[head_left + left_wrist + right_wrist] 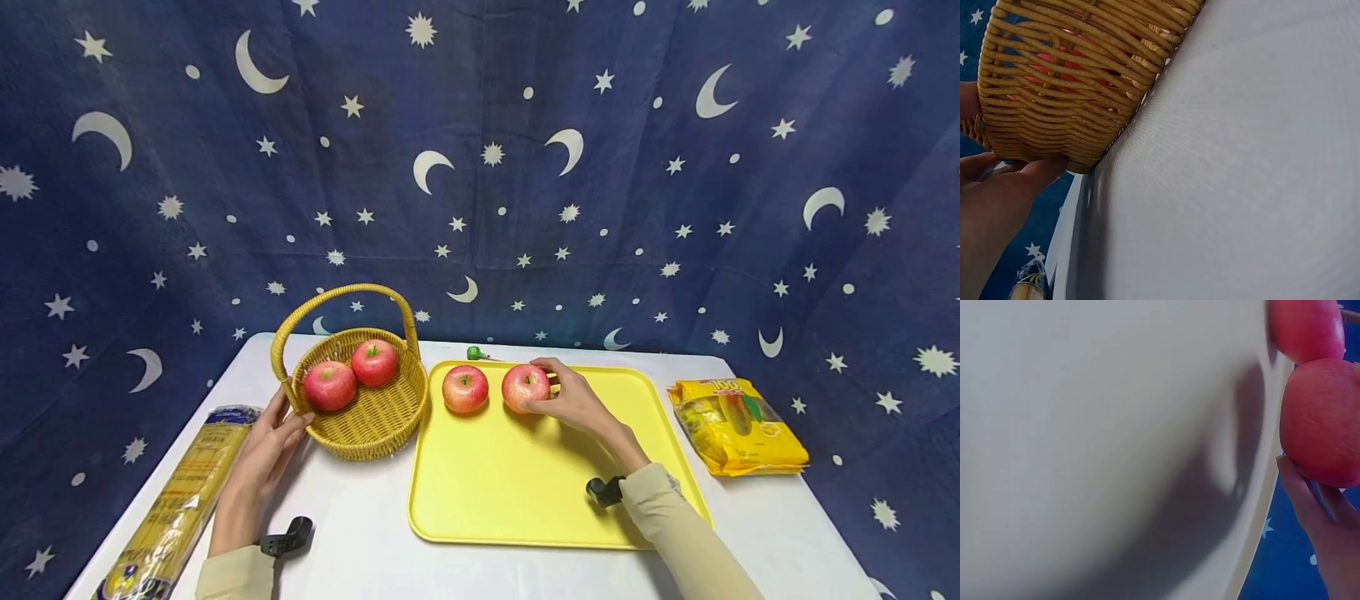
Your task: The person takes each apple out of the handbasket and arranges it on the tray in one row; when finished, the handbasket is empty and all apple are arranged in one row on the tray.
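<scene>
My left hand (262, 457) grips the near left side of a wicker basket (367, 421), thumb over the rim and fingers on the outer wall. Two red apples (330, 386) lie inside it, toward the left and back. On the yellow tray (495, 500), a pinkish-red apple (465, 389) sits near the back edge. Just right of it, my right hand (576, 406) holds another apple (523, 387) between thumb and fingers. In the right wrist view this held apple (1319, 422) hangs close by the tray; whether it touches the surface I cannot tell.
A long clear pack of dried noodles (183, 500) lies along the table's left side. Right of the tray lies a yellow snack bag (738, 427). A small green-headed stick (477, 353) lies behind the tray. A dark blue star-patterned curtain (495, 208) hangs behind the white table (360, 533).
</scene>
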`<state>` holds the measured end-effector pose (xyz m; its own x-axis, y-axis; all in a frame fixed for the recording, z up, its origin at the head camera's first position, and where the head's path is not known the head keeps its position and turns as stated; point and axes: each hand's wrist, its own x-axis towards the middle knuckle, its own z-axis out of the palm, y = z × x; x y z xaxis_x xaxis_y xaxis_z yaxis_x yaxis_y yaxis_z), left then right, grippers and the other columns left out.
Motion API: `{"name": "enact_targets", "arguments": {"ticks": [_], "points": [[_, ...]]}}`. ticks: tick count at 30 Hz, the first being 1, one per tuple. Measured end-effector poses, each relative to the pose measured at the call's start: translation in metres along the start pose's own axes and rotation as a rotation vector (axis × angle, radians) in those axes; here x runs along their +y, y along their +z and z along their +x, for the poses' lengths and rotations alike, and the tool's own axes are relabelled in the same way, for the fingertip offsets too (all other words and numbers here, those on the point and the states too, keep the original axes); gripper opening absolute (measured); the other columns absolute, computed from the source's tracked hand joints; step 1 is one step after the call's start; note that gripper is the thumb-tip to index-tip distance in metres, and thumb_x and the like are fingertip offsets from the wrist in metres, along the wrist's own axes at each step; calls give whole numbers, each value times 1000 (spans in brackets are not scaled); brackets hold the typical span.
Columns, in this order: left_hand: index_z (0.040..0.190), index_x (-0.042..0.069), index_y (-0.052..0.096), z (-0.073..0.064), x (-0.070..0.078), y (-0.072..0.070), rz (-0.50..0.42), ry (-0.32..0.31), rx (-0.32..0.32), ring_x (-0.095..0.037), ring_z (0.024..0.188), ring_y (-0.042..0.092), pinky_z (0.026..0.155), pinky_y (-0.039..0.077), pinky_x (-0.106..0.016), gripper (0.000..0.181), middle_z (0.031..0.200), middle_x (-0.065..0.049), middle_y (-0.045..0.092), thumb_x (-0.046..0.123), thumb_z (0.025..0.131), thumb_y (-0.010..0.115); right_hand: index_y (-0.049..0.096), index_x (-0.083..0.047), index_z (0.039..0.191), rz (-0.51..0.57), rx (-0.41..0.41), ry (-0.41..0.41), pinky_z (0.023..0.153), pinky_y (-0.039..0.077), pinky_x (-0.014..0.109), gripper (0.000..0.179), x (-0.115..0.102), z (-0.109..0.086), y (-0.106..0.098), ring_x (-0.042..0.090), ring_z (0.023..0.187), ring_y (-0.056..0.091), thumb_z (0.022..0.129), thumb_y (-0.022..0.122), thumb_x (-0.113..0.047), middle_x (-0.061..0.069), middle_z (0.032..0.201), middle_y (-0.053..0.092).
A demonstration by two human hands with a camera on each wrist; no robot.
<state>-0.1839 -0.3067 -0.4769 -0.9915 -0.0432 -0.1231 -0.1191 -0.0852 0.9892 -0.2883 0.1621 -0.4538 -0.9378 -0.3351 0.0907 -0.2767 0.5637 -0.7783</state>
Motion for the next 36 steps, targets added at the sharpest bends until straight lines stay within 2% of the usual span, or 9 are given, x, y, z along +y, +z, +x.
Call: {"name": "enact_targets", "arguments": {"ticks": [12,21,26,31,36], "points": [[166,18,-9,-1,-2,0,-11,49,-30,-27,156,13,105,38,-6,86,173,-13,-12,5,104,50,52,-8,145,-29,-50,31,100,56,47,77,9,4,9,34,117,62,79,87,-26,17,137,62],[166,18,-9,0,0,1,-10,50,-30,-23,154,16,105,37,-7,87,173,-12,-11,6,104,51,49,-8,148,-38,-57,28,103,54,49,84,8,4,4,36,123,60,78,89,-31,17,142,58],[166,19,-9,-1,-1,0,-22,46,-30,-25,156,10,115,30,-13,87,173,-10,-12,7,104,51,51,-9,147,-54,-26,-14,108,50,54,78,-3,3,0,40,127,57,81,86,-29,19,144,57],[166,18,-9,0,0,2,-26,58,-30,-26,156,9,115,31,-13,88,173,-11,-12,7,104,52,55,-10,144,-102,59,-95,112,43,61,71,-21,8,4,42,135,50,83,85,-30,17,146,55],[165,18,-11,0,0,1,-17,52,-31,-28,157,6,119,26,-17,87,173,-11,-13,6,104,51,59,-15,140,-32,92,-105,109,49,56,67,-49,16,22,38,134,52,82,87,-30,11,144,57]]}}
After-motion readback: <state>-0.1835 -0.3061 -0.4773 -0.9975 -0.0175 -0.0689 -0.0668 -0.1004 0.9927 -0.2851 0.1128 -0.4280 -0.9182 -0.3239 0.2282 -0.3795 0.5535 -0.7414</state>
